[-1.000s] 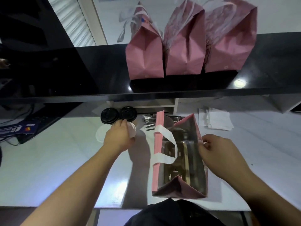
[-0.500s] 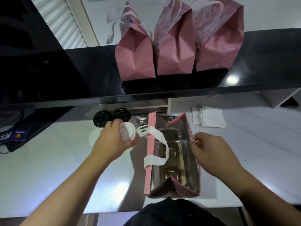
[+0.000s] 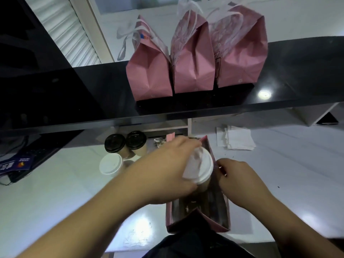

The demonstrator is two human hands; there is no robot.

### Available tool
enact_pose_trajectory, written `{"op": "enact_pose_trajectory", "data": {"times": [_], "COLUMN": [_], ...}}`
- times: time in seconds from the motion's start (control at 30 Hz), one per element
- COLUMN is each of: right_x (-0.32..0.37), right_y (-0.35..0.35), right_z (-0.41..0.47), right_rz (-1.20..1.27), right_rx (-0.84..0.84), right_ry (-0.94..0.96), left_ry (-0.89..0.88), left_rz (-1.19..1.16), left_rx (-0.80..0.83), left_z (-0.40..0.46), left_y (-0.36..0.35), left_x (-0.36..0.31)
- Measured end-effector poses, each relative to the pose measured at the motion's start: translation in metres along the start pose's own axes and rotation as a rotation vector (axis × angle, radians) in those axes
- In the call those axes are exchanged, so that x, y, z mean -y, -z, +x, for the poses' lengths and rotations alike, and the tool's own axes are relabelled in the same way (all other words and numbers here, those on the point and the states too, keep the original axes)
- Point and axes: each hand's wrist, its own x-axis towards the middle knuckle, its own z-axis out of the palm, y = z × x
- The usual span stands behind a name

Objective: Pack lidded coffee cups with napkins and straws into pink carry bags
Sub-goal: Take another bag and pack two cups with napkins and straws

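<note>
An open pink carry bag [image 3: 219, 207] stands on the white counter right in front of me. My left hand [image 3: 163, 170] grips a white-lidded paper cup [image 3: 202, 167] and holds it over the bag's mouth, tilted. My right hand [image 3: 240, 181] pinches the bag's right rim and keeps it spread. To the left stand two black-lidded cups [image 3: 123, 143] and one white-lidded cup [image 3: 110, 163]. A pile of white napkins [image 3: 236, 137] lies to the right, behind the bag. Wrapped straws [image 3: 160, 142] show just behind my left hand.
Three filled pink bags [image 3: 193, 58] stand in a row on the black upper shelf [image 3: 93, 90]. A keyboard and a blue card [image 3: 16, 164] lie at the far left. The white counter [image 3: 297, 174] stretches on both sides of the bag.
My left hand lifted the white-lidded cup from beside the other cups and carried it right, over the bag's opening. My right hand kept hold of the bag's rim.
</note>
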Motion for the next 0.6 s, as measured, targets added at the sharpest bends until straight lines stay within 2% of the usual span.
{"op": "enact_pose_trajectory", "data": {"times": [0.13, 0.27, 0.6], "right_x": [-0.006, -0.009, -0.011], "right_y": [0.005, 0.007, 0.008], "right_z": [-0.002, -0.003, -0.002], "right_rz": [0.032, 0.046, 0.028], "right_rx": [-0.004, -0.017, -0.027], "right_ry": [-0.015, -0.009, -0.027], "left_ry": [0.011, 0.023, 0.126], "left_rz": [0.159, 0.308, 0.28], "left_rx": [0.106, 0.123, 0.204], "left_z": [0.032, 0.06, 0.106], "left_y": [-0.036, -0.064, -0.126], "left_x": [0.003, 0.008, 0.027]}}
